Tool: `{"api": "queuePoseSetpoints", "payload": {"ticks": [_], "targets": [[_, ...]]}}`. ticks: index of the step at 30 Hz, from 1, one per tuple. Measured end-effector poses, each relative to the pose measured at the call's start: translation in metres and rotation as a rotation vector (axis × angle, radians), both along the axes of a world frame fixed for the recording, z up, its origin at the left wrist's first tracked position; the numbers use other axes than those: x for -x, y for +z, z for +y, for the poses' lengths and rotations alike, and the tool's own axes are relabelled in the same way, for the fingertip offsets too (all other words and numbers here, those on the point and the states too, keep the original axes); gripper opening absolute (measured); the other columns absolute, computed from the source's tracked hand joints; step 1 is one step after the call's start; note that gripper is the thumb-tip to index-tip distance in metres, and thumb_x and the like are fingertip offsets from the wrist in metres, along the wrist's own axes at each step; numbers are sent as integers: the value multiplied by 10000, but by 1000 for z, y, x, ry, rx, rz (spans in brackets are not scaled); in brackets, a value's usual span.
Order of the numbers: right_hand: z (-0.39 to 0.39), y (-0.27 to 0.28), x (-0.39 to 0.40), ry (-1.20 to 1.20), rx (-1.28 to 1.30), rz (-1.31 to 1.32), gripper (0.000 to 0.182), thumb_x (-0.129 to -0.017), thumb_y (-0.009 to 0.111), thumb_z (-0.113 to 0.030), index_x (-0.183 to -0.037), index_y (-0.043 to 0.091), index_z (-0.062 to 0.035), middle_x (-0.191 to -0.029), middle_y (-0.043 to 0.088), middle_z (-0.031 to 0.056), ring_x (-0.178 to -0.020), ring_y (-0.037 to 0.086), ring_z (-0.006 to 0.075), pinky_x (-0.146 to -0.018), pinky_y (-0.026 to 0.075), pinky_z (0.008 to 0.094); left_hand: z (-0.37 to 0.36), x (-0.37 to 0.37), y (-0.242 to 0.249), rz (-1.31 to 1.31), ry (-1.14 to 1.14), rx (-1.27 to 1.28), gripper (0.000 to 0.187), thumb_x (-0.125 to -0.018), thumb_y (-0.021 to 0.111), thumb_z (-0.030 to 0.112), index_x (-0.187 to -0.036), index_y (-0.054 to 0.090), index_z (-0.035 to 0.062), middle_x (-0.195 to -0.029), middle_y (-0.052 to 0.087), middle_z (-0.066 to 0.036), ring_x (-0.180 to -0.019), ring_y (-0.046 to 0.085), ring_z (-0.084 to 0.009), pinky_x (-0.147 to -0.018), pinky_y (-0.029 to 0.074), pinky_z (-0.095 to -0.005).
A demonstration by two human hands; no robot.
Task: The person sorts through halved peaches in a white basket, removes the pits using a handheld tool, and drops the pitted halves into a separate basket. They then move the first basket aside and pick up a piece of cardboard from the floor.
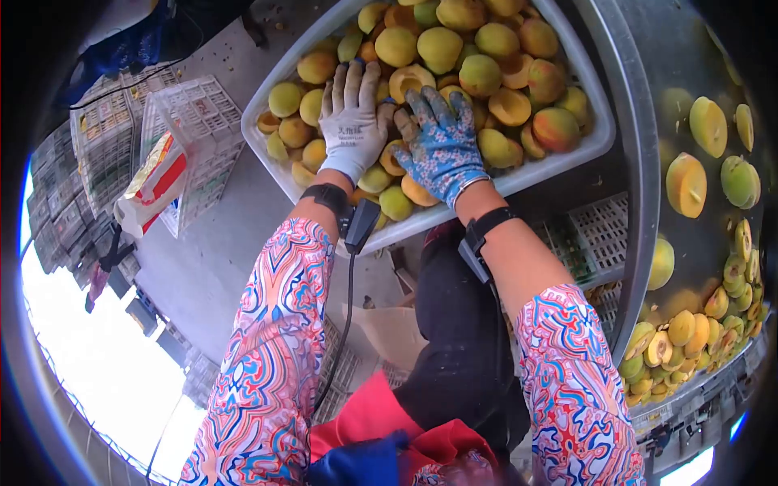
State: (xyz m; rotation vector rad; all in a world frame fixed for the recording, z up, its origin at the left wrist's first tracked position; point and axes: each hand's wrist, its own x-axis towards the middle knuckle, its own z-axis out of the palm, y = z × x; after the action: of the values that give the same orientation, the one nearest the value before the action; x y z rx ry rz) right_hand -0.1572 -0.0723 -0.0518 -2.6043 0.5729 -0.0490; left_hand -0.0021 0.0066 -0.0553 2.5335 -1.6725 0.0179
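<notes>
My left hand [352, 130], in a white glove with stained fingers, lies with fingers stretched out on a heap of halved yellow peaches [397, 46]. Beside it, my right hand [444, 150], in a blue floral glove with dirty fingertips, rests on the same heap, fingers spread. Neither hand grips a fruit. A white plastic tub [606, 139] holds the peach halves; some lie cut side up with a hollow where the stone was, others skin up. The fruit beneath my palms is hidden.
A metal-rimmed table [628, 81] curves along the right, with peach halves [687, 185] scattered and piled on it. Plastic crates [194, 121] stand on the floor at left, with a red-and-white bag [158, 182]. Another crate [601, 231] sits below the tub. A cable hangs from my left wrist.
</notes>
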Motion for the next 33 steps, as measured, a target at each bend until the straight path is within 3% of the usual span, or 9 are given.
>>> {"api": "queuePoseSetpoints", "payload": {"ticks": [6,14,19,21,24,27,33], "targets": [[-2,-2,-3,-17,10,14,494,-866,546,-475,-1234,617,-153,-1443,416,95,-1357,328,260,-1110,179,527,1,-2,-5,-19,4,43,657,-804,638,360,-1391,412,173,-1403,433,-101,-1318,389,-328,-1092,305,-491],[0,2,-6,-45,88,-18,410,-793,655,-397,-1146,635,-189,-1386,437,45,-1334,334,244,-1075,225,562,-3,-10,21,238,28,0,736,-744,676,377,-1390,415,141,-1411,416,-137,-1310,386,-371,-1096,298,-518],[3,5,-7,-47,157,67,413,-779,680,-341,-1162,610,-202,-1366,437,39,-1310,369,256,-1062,242,562,15,-39,67,487,11,18,657,-838,590,410,-1409,411,138,-1413,421,-171,-1325,364,-387,-1103,255,-551],[-1,8,-11,-34,155,82,417,-782,679,-337,-1171,605,-204,-1367,435,38,-1307,372,256,-1063,241,563,37,-73,88,441,70,66,640,-857,571,407,-1418,411,144,-1418,423,-184,-1341,349,-392,-1110,240,-542],[5,12,-6,-33,148,151,423,-788,676,-333,-1185,597,-209,-1371,430,35,-1301,376,257,-1066,239,562,63,-101,62,452,224,-7,612,-881,547,406,-1424,409,159,-1433,402,-186,-1367,314,-391,-1125,217,-525],[1,16,-11,-28,167,151,415,-808,655,-331,-1200,592,-209,-1381,429,37,-1311,365,254,-1077,230,560,65,-98,42,284,99,-174,620,-873,554,403,-1433,398,187,-1521,260,-159,-1406,227,-387,-1141,188,-533],[1,28,-12,-35,123,268,406,-855,595,-339,-1229,591,-179,-1449,390,46,-1348,328,252,-1102,206,549,62,-92,32,187,73,-207,675,-854,584,403,-1436,364,140,-1520,250,-161,-1405,222,-383,-1151,179,-528]]}}
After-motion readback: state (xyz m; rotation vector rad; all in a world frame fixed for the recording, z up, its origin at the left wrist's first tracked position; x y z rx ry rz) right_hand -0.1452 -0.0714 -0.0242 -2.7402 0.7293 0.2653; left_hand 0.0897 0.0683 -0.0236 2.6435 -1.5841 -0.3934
